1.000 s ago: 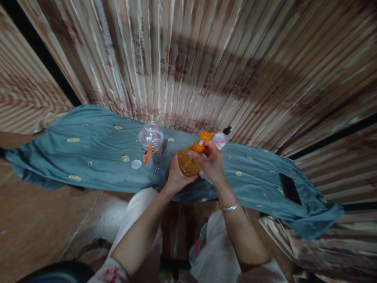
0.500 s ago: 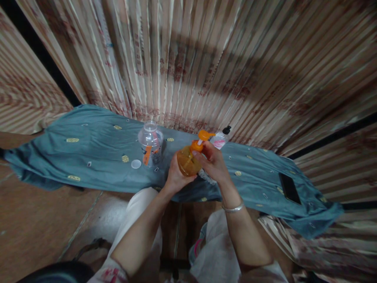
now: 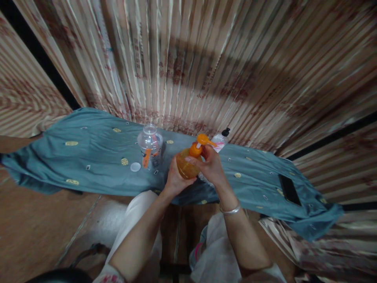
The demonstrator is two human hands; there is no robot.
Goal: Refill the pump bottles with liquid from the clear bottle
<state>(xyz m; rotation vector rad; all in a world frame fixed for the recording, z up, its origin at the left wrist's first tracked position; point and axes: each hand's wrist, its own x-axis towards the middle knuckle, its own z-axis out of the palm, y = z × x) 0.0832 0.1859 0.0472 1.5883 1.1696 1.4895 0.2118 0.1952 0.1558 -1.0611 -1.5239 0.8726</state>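
A pump bottle (image 3: 186, 167) of amber, see-through liquid is tilted in front of me above the cloth. My left hand (image 3: 176, 177) is wrapped round its lower left side. My right hand (image 3: 212, 165) is closed at the neck, with fingers by the orange pump head (image 3: 202, 139), whose spout points right. Left of my hands an open clear plastic bottle (image 3: 150, 145) with orange and dark print stands upright. A small white round lid (image 3: 135, 167) lies beside it. Beneath the held bottle, something whitish and lacy shows, mostly hidden.
Behind my right hand stands a clear pump bottle with a black top (image 3: 221, 138). A black phone (image 3: 290, 189) lies at the right on the blue-green tablecloth (image 3: 100, 157). A pleated curtain (image 3: 188, 70) hangs close behind the table.
The right hand's fingers have shifted over the upper side of the amber bottle, and the pump spout has swung slightly downward to the right. Both hands still hold the bottle.
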